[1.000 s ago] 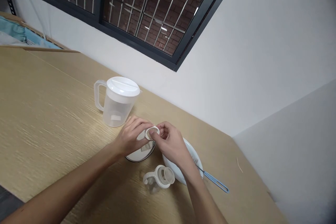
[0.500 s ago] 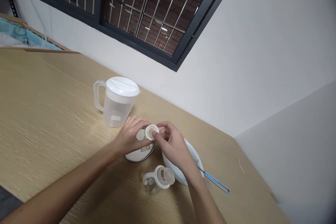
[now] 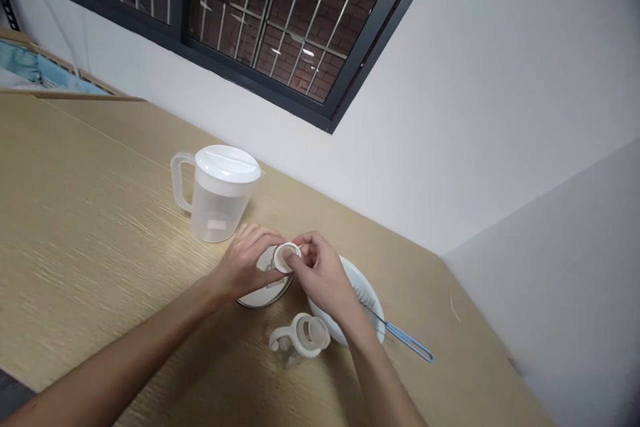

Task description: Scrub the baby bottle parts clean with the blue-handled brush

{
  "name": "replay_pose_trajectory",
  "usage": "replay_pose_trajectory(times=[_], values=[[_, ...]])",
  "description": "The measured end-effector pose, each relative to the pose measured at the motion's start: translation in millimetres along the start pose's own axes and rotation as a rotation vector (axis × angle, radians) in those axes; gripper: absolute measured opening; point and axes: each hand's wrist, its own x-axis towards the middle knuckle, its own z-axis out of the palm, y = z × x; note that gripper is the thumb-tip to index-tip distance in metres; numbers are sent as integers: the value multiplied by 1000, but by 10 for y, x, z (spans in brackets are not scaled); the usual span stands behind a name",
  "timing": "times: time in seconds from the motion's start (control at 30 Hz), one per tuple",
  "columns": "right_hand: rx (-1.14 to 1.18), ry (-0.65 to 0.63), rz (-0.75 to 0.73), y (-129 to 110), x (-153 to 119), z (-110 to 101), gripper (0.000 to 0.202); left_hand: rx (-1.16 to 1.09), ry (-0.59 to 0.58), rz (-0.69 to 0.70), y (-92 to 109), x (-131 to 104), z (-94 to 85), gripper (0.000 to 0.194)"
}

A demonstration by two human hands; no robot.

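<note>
Between my two hands is a small clear container with a round white rim. My left hand grips it from the left, thumb below and fingers above. My right hand pinches the rim from the right, its thumb over the opening. Beneath them lies a round white plate with a dark edge. A small clear bottle with a white handle and an open flip lid stands nearer to me. Partly behind my right hand is a pale blue bowl, with a blue-handled brush resting in it.
A translucent pitcher with a white lid stands behind my left hand. The wooden table meets a white wall with a barred window. A thin pale strip lies at the right.
My right thumb has shifted slightly left over the rim of the container. The whole view has moved a little, and more of the brush's bristles shows.
</note>
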Motion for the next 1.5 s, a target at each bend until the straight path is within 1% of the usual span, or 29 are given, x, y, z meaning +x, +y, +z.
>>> replay_pose_trajectory(times=[0.23, 0.53, 0.7, 0.8, 0.93, 1.07, 1.17, 1.27, 1.37, 1.5], values=[[10, -15, -1, -11, 17, 15, 29, 17, 17, -13, -11, 1, 0, 24], [-30, 15, 23, 24, 44, 98, 27, 53, -19, -3, -52, -48, 11, 26], [-49, 33, 42, 9, 20, 106, 26, 61, -32, 8, -56, -48, 5, 27], [-31, 29, 23, -6, -10, 76, 28, 58, -6, 6, -49, -30, -3, 27], [7, 36, -22, -21, -59, -15, 37, 40, 37, -14, -25, -2, -13, 27], [37, 34, -62, -35, -145, -129, 41, 13, 70, -45, -21, 4, -16, 34], [82, 24, -74, -23, -224, -193, 40, 4, 75, -54, -32, -2, -11, 40], [114, 46, -78, 23, -272, -227, 35, 2, 69, -53, -33, -7, -1, 40], [131, 65, -76, 93, -276, -241, 31, -2, 57, -62, -20, -12, 9, 40], [160, 46, -54, 170, -257, -245, 32, -20, 62, -69, -4, -14, 16, 43]])
